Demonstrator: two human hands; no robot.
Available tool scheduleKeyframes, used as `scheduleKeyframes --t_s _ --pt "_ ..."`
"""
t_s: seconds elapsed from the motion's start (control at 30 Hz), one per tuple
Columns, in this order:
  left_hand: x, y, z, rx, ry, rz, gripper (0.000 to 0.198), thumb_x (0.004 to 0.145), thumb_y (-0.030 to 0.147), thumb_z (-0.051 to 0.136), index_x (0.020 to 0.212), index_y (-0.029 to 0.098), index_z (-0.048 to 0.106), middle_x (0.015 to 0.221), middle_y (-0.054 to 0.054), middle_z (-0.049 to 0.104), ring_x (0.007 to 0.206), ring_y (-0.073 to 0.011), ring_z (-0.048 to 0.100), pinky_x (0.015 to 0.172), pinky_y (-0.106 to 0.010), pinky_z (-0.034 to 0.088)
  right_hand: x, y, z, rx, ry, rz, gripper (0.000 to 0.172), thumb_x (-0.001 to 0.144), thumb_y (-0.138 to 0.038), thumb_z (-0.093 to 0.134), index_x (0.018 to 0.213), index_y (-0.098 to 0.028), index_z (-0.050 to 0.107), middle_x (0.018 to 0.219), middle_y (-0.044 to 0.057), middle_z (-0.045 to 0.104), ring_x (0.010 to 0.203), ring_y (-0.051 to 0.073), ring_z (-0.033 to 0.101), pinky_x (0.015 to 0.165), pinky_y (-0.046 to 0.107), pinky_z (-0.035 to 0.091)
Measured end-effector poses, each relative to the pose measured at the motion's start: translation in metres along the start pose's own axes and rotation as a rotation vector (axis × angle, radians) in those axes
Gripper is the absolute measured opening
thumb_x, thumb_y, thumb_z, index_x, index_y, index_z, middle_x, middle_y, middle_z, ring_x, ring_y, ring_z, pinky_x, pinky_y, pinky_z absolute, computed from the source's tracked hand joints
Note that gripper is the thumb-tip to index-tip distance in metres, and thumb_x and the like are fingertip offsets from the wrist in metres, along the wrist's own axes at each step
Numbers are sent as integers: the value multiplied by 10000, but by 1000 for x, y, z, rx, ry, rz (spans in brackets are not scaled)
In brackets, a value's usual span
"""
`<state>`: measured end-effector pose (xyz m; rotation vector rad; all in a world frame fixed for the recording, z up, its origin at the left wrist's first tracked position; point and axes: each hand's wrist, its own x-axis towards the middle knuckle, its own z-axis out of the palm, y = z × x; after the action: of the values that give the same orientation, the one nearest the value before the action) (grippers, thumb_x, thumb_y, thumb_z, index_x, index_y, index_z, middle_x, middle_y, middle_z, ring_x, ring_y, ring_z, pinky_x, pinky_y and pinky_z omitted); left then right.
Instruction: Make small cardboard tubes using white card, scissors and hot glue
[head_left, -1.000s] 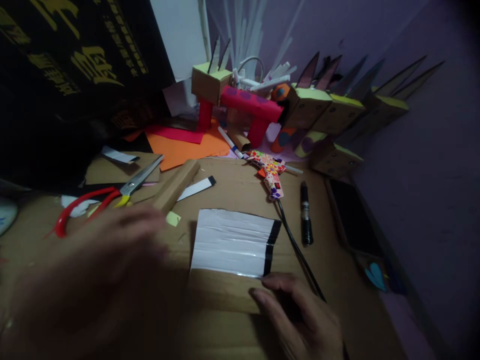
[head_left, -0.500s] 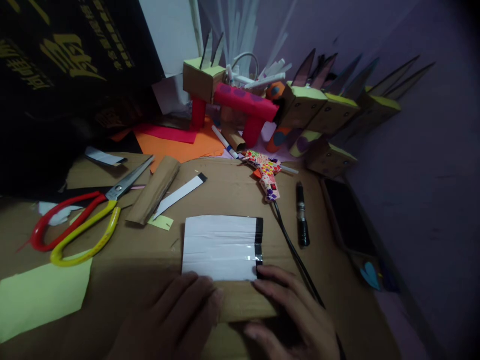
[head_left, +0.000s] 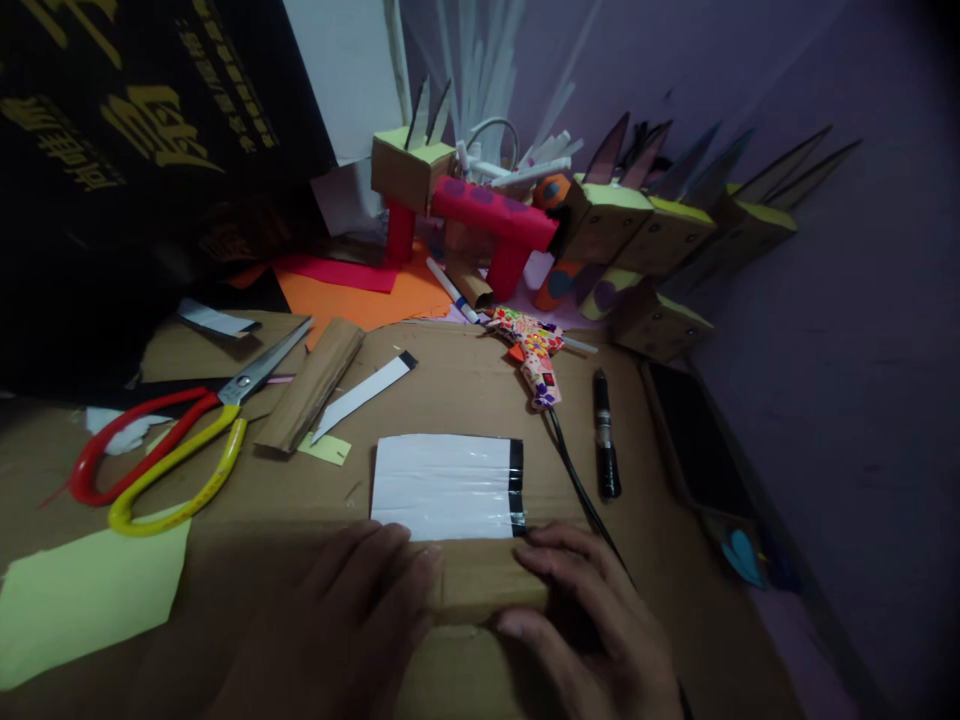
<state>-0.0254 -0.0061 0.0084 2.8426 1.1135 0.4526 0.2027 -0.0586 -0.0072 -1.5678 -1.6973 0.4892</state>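
Now my right grip [head_left: 592, 620] pinches the cardboard strip [head_left: 480, 575] by its right end; my left grip [head_left: 349, 595], blurred and apart a second ago, covers the left end, its closure untellable. Both ends seem steadied, beside the white panel [head_left: 442, 485] on the desk [head_left: 457, 385].

Pretty dimly lit overall; slight glare's caught on the white, black-edged rectangular sheet [head_left: 444, 487], top-right corner's blacked out.

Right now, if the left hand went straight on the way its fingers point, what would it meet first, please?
Most likely the white panel, directly ahead of the left hand; whether its fingertips touch it is unclear.
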Motion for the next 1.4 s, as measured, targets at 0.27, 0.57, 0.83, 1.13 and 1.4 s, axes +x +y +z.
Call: scheduleKeyframes --t_s 0.27,0.57,0.83,1.13,1.4 --pt "7 7 -5 -137 93 -130 249 877 258 372 1040 218 555 974 -50 639 889 -180 600 724 -256 502 -3 -1 3 -47 -8 -23 273 773 -227 641 1039 -197 586 1014 91 612 923 215 622 756 305 554" --pt "5 -5 -10 -237 6 -585 290 848 375 445 1068 224 558 1053 -41 634 935 -222 609 772 -328 502 4 -6 3 53 12 21 205 758 -262 654 953 -202 642 950 90 638 863 225 634 697 330 559" --pt "11 10 -5 -551 15 -629 548 707 354 628 1202 226 431 1198 -90 535 1053 -274 550 845 -410 472 -1 -4 7 122 77 22 170 753 -262 654 913 -205 643 967 85 624 892 225 610 716 340 527" --pt "14 21 -5 -994 88 -564 264 662 219 637 923 186 614 936 -45 600 916 -234 595 729 -331 511 -3 -4 7 173 116 -42 136 741 -229 663 872 -199 643 900 66 616 820 196 604 686 310 505" --pt "-2 23 -14 -934 312 -462 316 641 315 701 925 182 658 911 -57 628 837 -228 609 712 -317 519 5 -22 16 821 204 102 576 571 -570 715 994 -226 529 1182 130 569 991 265 610 778 376 516"
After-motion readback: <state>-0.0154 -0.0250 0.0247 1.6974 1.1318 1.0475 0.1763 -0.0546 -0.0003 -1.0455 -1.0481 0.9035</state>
